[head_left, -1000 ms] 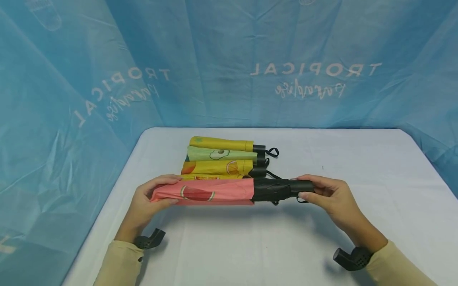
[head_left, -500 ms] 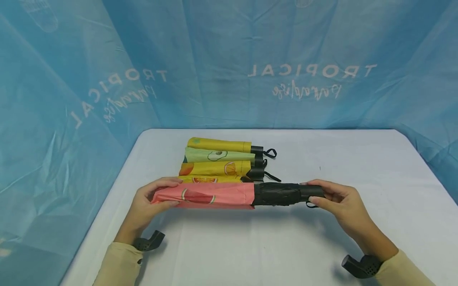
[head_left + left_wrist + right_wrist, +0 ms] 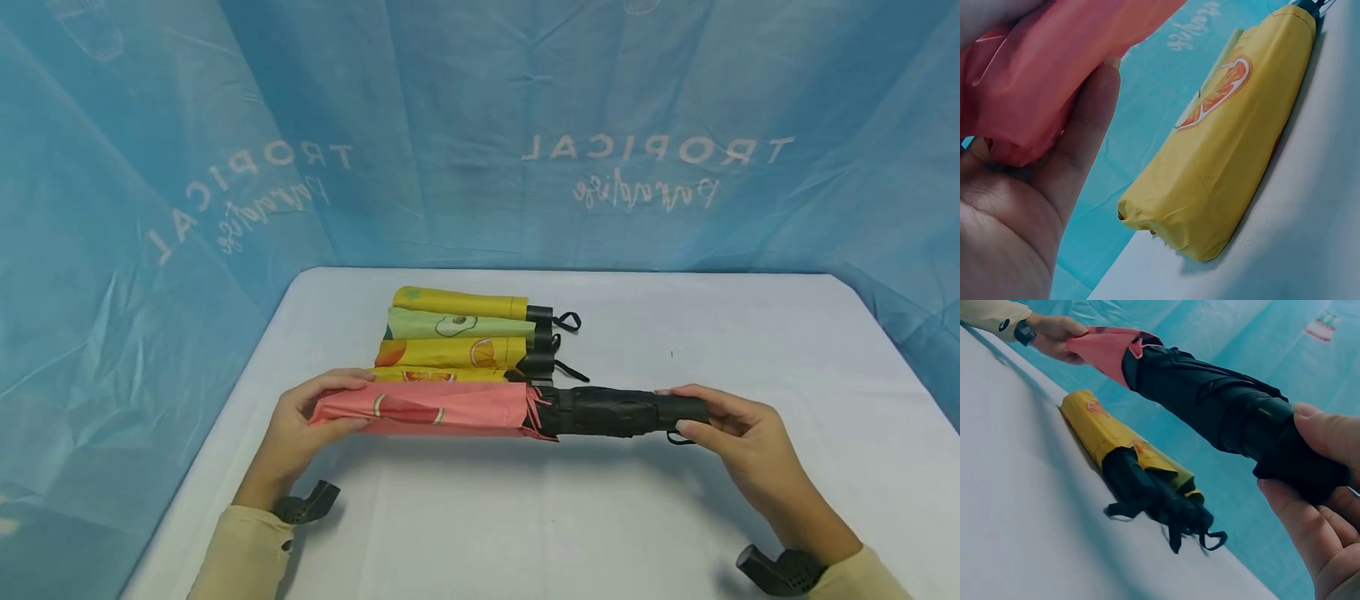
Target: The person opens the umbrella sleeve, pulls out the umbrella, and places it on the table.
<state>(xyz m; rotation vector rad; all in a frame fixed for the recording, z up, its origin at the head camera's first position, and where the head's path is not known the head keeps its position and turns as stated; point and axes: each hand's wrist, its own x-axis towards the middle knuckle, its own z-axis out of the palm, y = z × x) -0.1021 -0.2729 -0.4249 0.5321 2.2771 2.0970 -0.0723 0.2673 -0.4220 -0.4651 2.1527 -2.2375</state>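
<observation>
A folded black umbrella [image 3: 611, 412] lies level above the table, partly inside a pink sleeve [image 3: 420, 407] with a watermelon print. My left hand [image 3: 306, 433] grips the closed left end of the sleeve between thumb and fingers. At the other end, my right hand [image 3: 738, 437] pinches the black handle [image 3: 1279, 434], from which a small wrist loop hangs. In the right wrist view the sleeve's open mouth sits around the umbrella's body. Behind it, a yellow sleeved umbrella [image 3: 1222, 144] with an orange-slice print is partly hidden in the head view.
Several more sleeved umbrellas lie in a row at the back: a yellow orange-print one [image 3: 450, 352], a green avocado one [image 3: 461, 323] and a yellow one [image 3: 461, 302]. The white table [image 3: 750, 333] meets blue curtains [image 3: 480, 167] behind and at the sides.
My right hand has moved right with the handle, and more of the black umbrella now shows outside the pink sleeve. My left hand has stayed almost in place, gripping the sleeve.
</observation>
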